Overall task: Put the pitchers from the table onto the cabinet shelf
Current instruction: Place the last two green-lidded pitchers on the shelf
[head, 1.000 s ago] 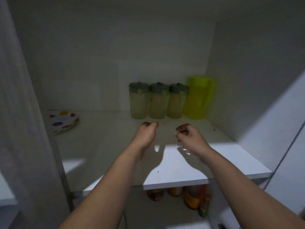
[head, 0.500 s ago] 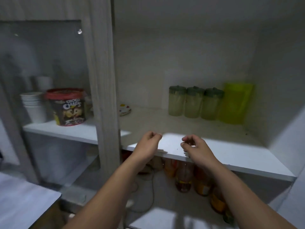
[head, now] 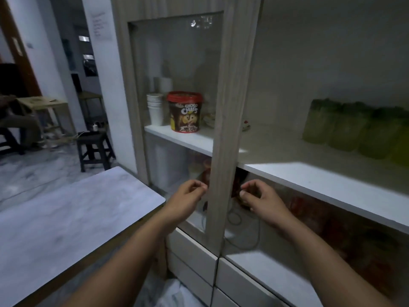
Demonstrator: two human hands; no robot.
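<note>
Three clear pitchers with dark green lids stand in a row at the back right of the white cabinet shelf, blurred in this frame. A yellow-green pitcher is beside them at the right edge, partly cut off. My left hand and my right hand hover below the shelf's front edge, on either side of the cabinet's wooden post. Both hands have loosely curled fingers and hold nothing. The grey marble-look table at the lower left shows no pitcher.
Behind the glass door stand stacked paper cups and a Choco Chips tub. Bottles and a cable sit under the shelf. White drawers are below. A dark stool stands on the floor at left.
The view has swung left and pulled back from the shelf. Both hands have dropped from over the shelf to below its front edge, still holding nothing. The table is now in view.
</note>
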